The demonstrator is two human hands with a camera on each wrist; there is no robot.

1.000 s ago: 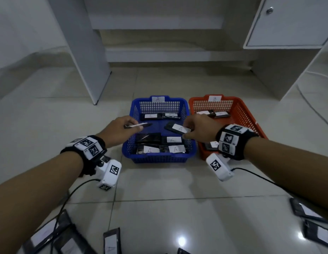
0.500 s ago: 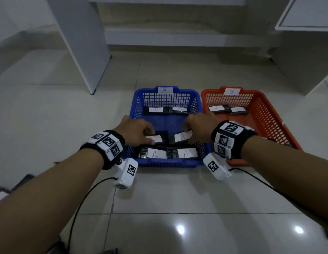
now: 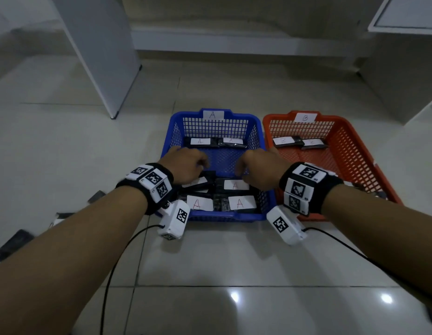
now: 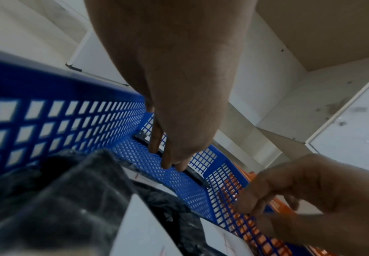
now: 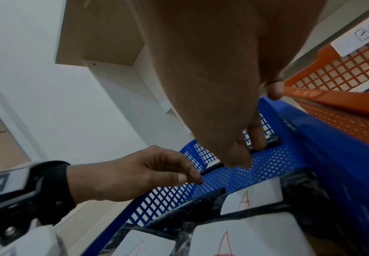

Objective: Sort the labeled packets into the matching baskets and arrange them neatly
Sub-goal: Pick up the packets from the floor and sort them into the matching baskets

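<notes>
The blue basket point(image 3: 222, 216), tagged A, holds several black packets with white A labels: two at the back point(image 3: 200, 141), two in the front row point(image 3: 241, 202) and two just behind them point(image 3: 235, 184). My left hand point(image 3: 200, 165) and right hand point(image 3: 241, 165) hover side by side over the basket's middle. Both hold nothing, and their fingers hang loosely downward point(image 4: 170, 162) point(image 5: 244, 155) above the mesh floor. My left wrist partly hides the left packet point(image 3: 198, 182) of the second row. The orange basket point(image 3: 343, 151), tagged B, has two B packets point(image 3: 283, 140) at its back.
Loose black packets lie on the tiled floor at the left point(image 3: 19, 238) point(image 3: 96, 195). A white cabinet panel point(image 3: 101, 56) stands behind the baskets on the left, and a cabinet point(image 3: 403, 13) at the right. Cables trail back from both wrist cameras.
Both hands lowered their A packets into the blue basket's second row and let go. They now hover empty just above. The head view has moved closer to the baskets.
</notes>
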